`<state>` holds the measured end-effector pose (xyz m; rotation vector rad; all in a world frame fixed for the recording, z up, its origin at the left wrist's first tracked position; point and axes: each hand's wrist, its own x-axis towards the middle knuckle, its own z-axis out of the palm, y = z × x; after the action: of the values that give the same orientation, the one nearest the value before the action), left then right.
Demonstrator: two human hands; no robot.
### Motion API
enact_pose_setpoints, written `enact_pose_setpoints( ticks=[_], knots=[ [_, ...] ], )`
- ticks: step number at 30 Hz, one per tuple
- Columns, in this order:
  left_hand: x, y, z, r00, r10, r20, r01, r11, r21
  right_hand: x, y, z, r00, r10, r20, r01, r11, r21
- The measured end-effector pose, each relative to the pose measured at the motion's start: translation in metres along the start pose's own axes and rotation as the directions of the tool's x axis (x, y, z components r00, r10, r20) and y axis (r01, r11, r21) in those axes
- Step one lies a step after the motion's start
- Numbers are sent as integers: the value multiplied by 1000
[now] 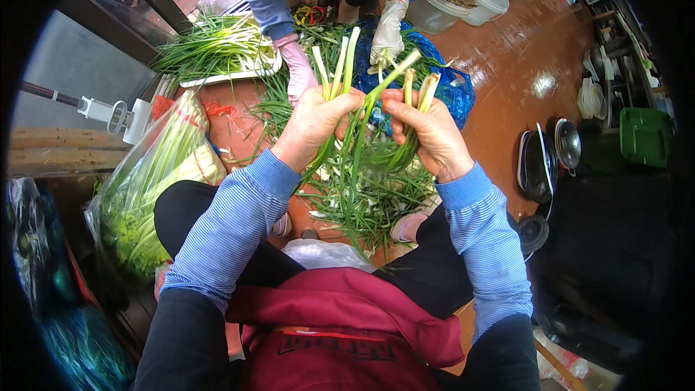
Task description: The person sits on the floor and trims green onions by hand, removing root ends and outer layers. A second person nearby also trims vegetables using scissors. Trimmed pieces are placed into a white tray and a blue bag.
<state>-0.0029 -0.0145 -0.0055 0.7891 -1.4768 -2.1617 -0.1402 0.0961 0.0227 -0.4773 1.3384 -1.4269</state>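
My left hand is closed around several green onions, their pale stem ends pointing up. A bunch of green onions with brownish root ends sits in my right hand. One more green onion slants between my two hands, its white end up to the right and its leaves hanging down; which fingers grip it, I cannot tell. Beneath my hands, a heap of green onion leaves and trimmings covers the tiled floor.
Across from me, a person's pink-gloved hand and white-gloved hand work over a blue plastic bag. Green onions fill a white tray. Bagged celery leans at left. White buckets and a green bin stand right.
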Motion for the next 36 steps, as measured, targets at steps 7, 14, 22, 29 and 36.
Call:
enact_pose_setpoints(
  ticks=[7,14,22,29,36],
  knots=[
    [-4,2,2,998,-53,25,54,998,-40,-1,3,7,997,-40,-64,32,993,-115],
    [-5,8,-2,999,-25,40,21,994,103,-6,-6,5,989,-106,-99,77,964,-255],
    [-8,21,-8,987,-49,150,30,991,131,-14,-19,-22,997,60,42,-68,968,240],
    [-6,22,-12,988,-36,148,13,989,149,-23,-17,-23,998,51,-33,-53,997,-64],
    [-3,28,-21,989,-30,145,-7,969,248,-32,-25,-45,936,-342,-84,216,747,-629]
  ],
)
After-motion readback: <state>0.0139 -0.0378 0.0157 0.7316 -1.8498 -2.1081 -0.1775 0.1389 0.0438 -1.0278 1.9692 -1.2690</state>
